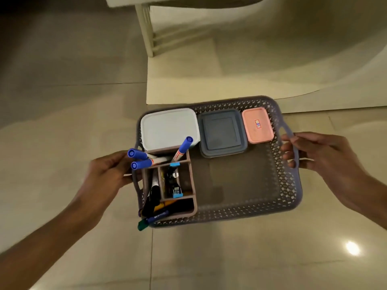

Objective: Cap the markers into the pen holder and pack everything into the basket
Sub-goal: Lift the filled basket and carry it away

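Observation:
A grey perforated basket (287,185) hangs above the tiled floor, held at both ends. My left hand (104,174) grips its left handle and my right hand (318,151) grips the right handle. Inside, at the left, stands a brown pen holder (191,185) with three blue-capped markers (184,148) sticking out of its far compartment. Dark pens, clips and a green-capped pen (143,225) fill its other compartments. Along the basket's far side sit a white box (167,128), a grey box (222,132) and a pink box (258,124).
Beige floor tiles (251,258) lie below, with a bright light reflection at the lower right. A pale mat (209,80) lies beyond the basket. A white furniture leg (146,30) stands at the top centre.

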A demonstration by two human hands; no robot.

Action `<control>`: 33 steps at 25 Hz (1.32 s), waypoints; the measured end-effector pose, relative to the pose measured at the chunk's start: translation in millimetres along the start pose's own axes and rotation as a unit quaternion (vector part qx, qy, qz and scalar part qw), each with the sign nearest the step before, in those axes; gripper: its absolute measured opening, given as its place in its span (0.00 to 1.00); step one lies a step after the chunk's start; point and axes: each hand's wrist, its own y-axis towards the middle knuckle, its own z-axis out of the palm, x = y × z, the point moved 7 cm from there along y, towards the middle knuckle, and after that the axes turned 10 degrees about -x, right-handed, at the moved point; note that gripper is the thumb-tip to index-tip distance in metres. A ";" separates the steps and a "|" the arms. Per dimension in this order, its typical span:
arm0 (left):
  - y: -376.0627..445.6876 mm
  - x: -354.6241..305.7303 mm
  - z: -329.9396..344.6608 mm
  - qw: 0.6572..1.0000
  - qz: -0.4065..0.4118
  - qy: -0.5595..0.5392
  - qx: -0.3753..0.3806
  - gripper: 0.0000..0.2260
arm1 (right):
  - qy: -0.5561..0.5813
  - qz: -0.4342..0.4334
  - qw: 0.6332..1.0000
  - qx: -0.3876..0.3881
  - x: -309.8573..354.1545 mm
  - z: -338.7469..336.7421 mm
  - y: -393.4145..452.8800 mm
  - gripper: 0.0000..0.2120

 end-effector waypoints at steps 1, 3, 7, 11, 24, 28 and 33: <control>9.6 -5.9 3.5 1.000 0.015 -0.004 -0.003 0.14 | 0.000 -0.018 1.000 0.002 0.9 0.4 12.3 0.10; 30.0 -20.0 15.0 0.999 0.051 -0.013 0.003 0.14 | 0.006 -0.047 0.999 0.001 1.7 1.7 37.8 0.10; 76.5 -58.3 37.0 0.995 0.096 -0.007 0.018 0.15 | 0.025 -0.061 0.998 -0.018 19.2 9.2 94.5 0.09; 130.0 -99.3 58.0 0.993 0.117 -0.007 -0.009 0.13 | 0.065 -0.056 0.996 -0.018 43.0 17.9 151.7 0.10; 249.4 -168.0 126.7 0.991 0.075 -0.051 -0.099 0.05 | 0.137 -0.027 0.988 -0.070 103.5 48.1 317.7 0.13; 268.4 -176.0 142.8 0.989 0.078 -0.092 -0.083 0.07 | 0.142 0.009 0.986 -0.092 91.5 54.3 340.8 0.11; 278.8 -184.9 159.7 0.990 0.110 -0.063 -0.056 0.12 | 0.171 0.020 0.984 -0.036 89.9 55.9 354.5 0.11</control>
